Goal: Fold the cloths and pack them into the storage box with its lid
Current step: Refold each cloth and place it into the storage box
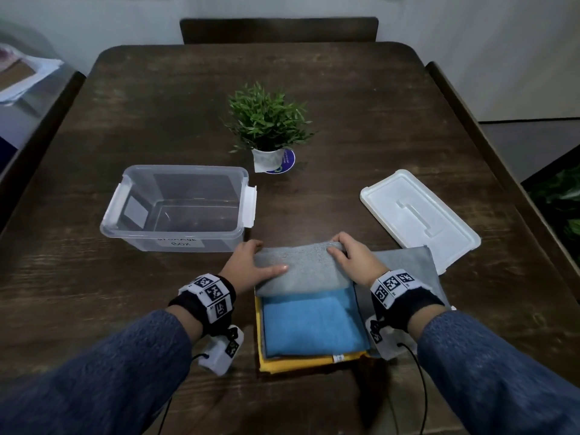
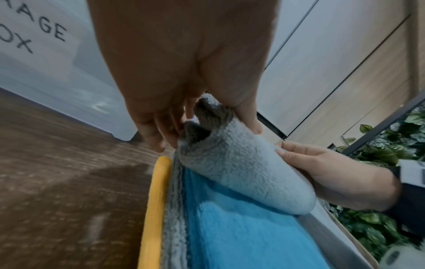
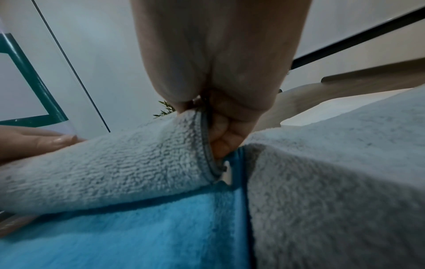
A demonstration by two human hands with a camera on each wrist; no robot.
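A folded grey cloth (image 1: 301,268) lies across the far part of a stack, over a blue cloth (image 1: 314,324) and a yellow cloth (image 1: 295,364). My left hand (image 1: 251,262) grips its left end, thumb on top and fingers under. My right hand (image 1: 351,255) grips its right end the same way. In the left wrist view the grey cloth (image 2: 243,171) bulges as a thick fold between both hands. The right wrist view shows my fingers (image 3: 220,138) curled under the grey cloth's hemmed edge (image 3: 204,145). The clear storage box (image 1: 179,208) stands empty at the left. Its white lid (image 1: 420,215) lies at the right.
Another grey cloth (image 1: 405,271) lies flat to the right of the stack, partly under the lid's near corner. A small potted plant (image 1: 270,127) stands behind the box and lid. Chairs line the dark wooden table (image 1: 345,120) at the back and sides.
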